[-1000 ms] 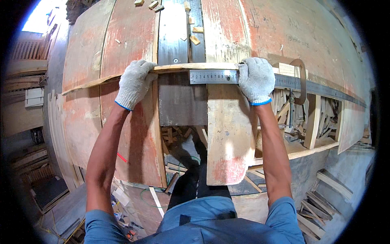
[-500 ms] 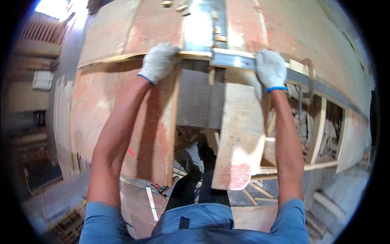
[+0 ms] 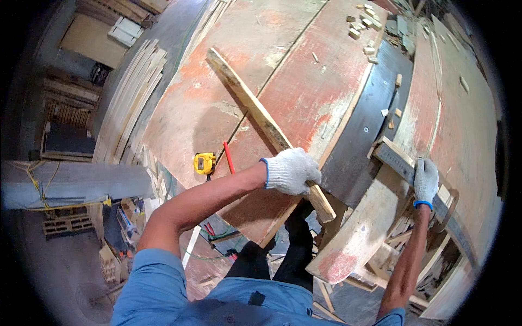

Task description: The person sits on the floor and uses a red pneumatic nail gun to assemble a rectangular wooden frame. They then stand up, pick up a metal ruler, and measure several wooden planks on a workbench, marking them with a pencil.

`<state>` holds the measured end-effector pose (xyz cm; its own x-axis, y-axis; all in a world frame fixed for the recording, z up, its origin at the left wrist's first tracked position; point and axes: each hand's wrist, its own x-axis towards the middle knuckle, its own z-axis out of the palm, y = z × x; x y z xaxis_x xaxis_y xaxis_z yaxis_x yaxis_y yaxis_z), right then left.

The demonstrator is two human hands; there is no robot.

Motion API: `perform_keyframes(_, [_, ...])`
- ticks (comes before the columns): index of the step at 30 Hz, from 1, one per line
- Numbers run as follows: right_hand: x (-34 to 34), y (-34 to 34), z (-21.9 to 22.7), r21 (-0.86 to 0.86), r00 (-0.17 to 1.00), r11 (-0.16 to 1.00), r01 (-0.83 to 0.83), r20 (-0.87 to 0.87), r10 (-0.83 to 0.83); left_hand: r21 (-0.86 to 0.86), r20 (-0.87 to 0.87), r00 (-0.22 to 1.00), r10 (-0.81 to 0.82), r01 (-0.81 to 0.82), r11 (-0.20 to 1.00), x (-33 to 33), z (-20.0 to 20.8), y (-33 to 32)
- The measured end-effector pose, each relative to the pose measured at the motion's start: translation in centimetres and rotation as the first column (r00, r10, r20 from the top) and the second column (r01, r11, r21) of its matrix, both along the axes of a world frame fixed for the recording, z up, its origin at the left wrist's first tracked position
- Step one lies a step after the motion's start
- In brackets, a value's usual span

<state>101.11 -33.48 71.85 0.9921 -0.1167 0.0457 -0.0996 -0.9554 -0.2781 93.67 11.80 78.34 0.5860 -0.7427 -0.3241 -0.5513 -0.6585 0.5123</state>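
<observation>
My left hand [image 3: 293,171], in a white knit glove with a blue cuff, is closed around a long wooden strip [image 3: 250,103] near its near end. The strip slants away to the far left over a worn reddish wooden tabletop [image 3: 321,70]. On the right, my gloved right hand [image 3: 426,180] grips a grey metal-faced bar [image 3: 393,157] along the bench edge; its fingertips are partly hidden. A dark smooth panel [image 3: 361,133] lies between the hands. Below the bar, a pale board [image 3: 361,225] with a red-stained end slopes toward me.
A yellow tape measure [image 3: 204,163] and a red stick-shaped tool [image 3: 228,157] lie left of my left hand. Small wood blocks [image 3: 365,22] are scattered at the far side. A clamp [image 3: 450,209] sits beside the bar. Long wood strips [image 3: 133,103] are piled at left.
The view has swung left. My left hand has brought the wooden strip away from the bench edge, and it now points diagonally to the far left. My right hand stays on the bar.
</observation>
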Motion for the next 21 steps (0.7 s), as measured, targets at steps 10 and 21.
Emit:
perform_keyframes(10, [4.7, -4.0, 0.3, -0.073, 0.987, 0.994, 0.082, -0.135, -0.091, 0.012, -0.111, 0.993, 0.048, -0.047, 0.999, 1.3, -0.2, -0.3])
perform_keyframes(21, [-30.6, -10.3, 6.8, 0.038, 0.822, 0.939, 0.342, -0.496, -0.279, -0.109, -0.053, 0.998, 0.041, -0.046, 0.993, 1.4, -2.2, -0.2])
